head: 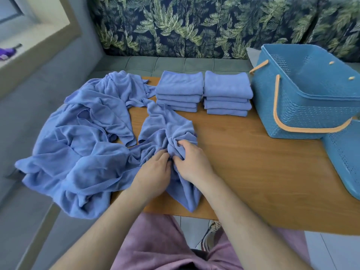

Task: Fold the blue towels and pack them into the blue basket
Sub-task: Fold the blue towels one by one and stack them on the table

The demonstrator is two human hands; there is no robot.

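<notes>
A crumpled blue towel lies at the near middle of the wooden table. My left hand and my right hand sit side by side on it, both gripping bunched cloth. A heap of unfolded blue towels spreads over the table's left end and hangs off its edge. Two stacks of folded blue towels stand at the back of the table. The blue basket with orange handles stands at the right, nothing visible inside it.
A second blue basket sits at the table's right edge, partly cut off. A grey bench seat with a leaf-patterned backrest runs behind the table. My knees in pink shorts and a shoe show below the near edge.
</notes>
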